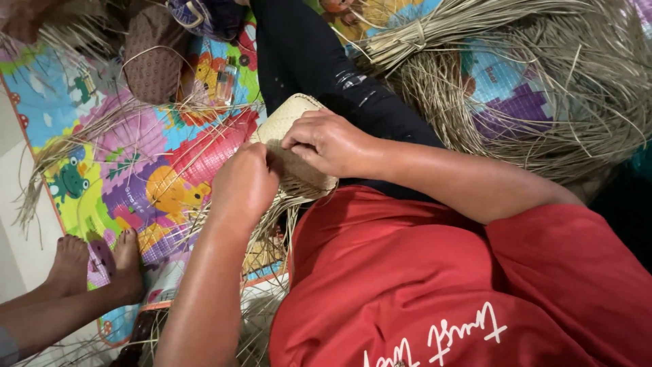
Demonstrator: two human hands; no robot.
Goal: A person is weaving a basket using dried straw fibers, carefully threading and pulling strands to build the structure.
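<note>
Woven straw piece (288, 122), pale and tan, sits mid-frame over the dark trouser leg (319, 61), half hidden under both hands. Far left, another person's bare feet (95, 261) rest on the bright puzzle-pattern play mat (149, 170), loose straw strands (81, 139) scattered across it. The left hand (246, 182) curls shut on strands at the weave's lower edge. The right hand (327, 141) presses on top, fingers bent and pinching the weave. Right of that, a big bundle of dry straw (530, 88) crowds the mat.
</note>
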